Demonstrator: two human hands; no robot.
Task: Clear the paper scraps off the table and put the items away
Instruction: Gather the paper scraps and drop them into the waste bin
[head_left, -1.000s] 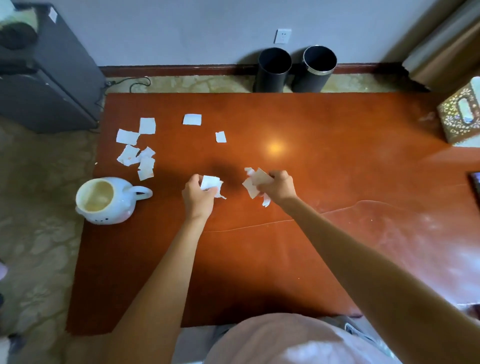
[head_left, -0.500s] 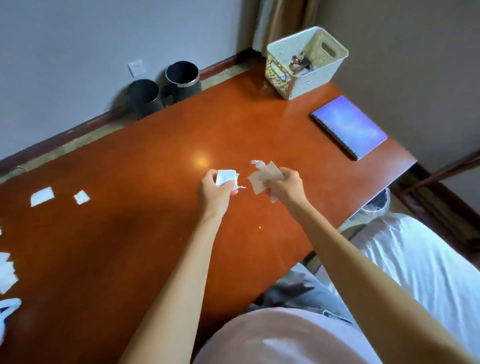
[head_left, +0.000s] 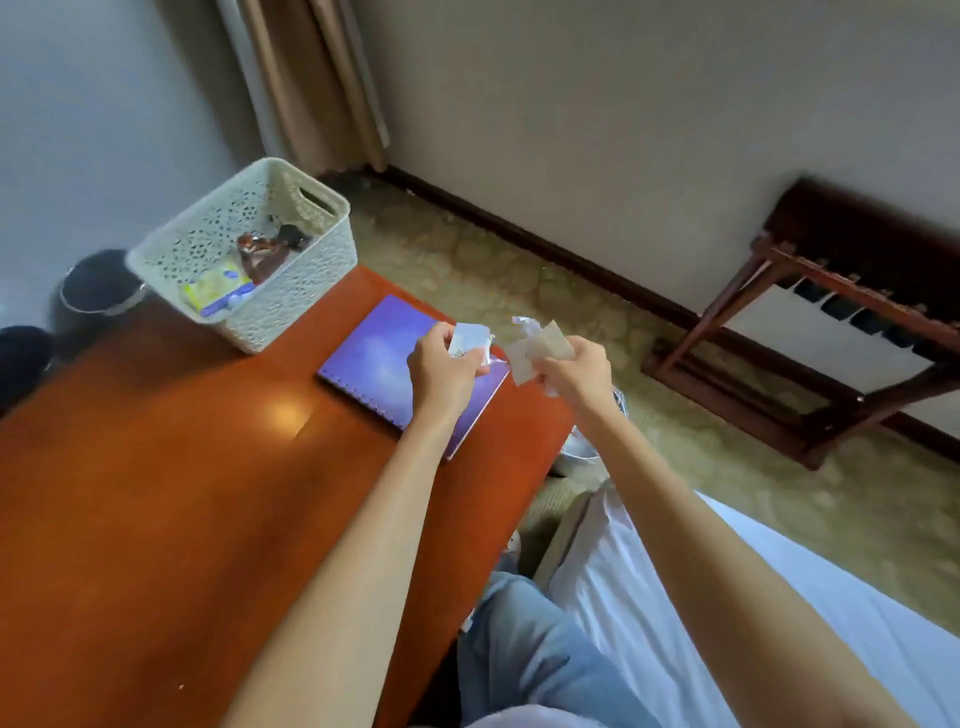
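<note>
**Both hands full of paper**

The left hand (head_left: 444, 371) grips a wad of scraps (head_left: 470, 338) over the purple notebook (head_left: 382, 358). The right hand (head_left: 574, 374) pinches more scraps (head_left: 537, 348) — past the table (head_left: 156, 493) edge. The 2 bunches sit just apart.

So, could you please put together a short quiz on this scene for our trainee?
1. True or false: the left grip holds nothing.
2. Where does the purple notebook lie? A) inside the white basket; B) on the table, beside the basket; C) on the floor.
3. What does the right grip pinch?

Key: 1. False: it holds paper scraps. 2. B. 3. Paper scraps of its own.
</note>
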